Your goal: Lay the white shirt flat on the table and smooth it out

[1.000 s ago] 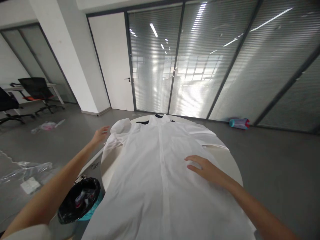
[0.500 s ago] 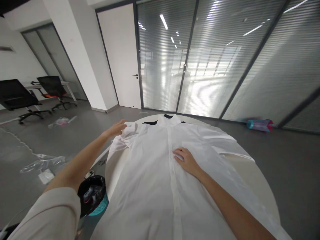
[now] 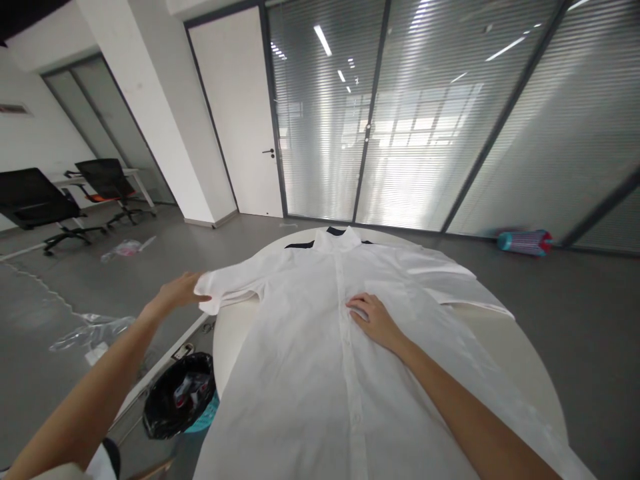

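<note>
Shirt (image 3: 300, 367), white, lies spread over the round desk (image 3: 233, 337) in front of you, its collar (image 3: 333, 243) near the far edge. Your left hand (image 3: 181, 291) grips the end of the left-side sleeve (image 3: 243, 275), out past the desk's edge. Your right hand (image 3: 373, 321) rests open on the chest, fingers loosely bent beside the placket (image 3: 355, 419). A lined bin (image 3: 160, 407) stands at your left.

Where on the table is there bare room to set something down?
Table shows bare right of the shirt, out to the rim, this side of the sleeve; a narrower strip shows likewise at left. Crowded: the middle, where shirt lies under the right hand.
</note>
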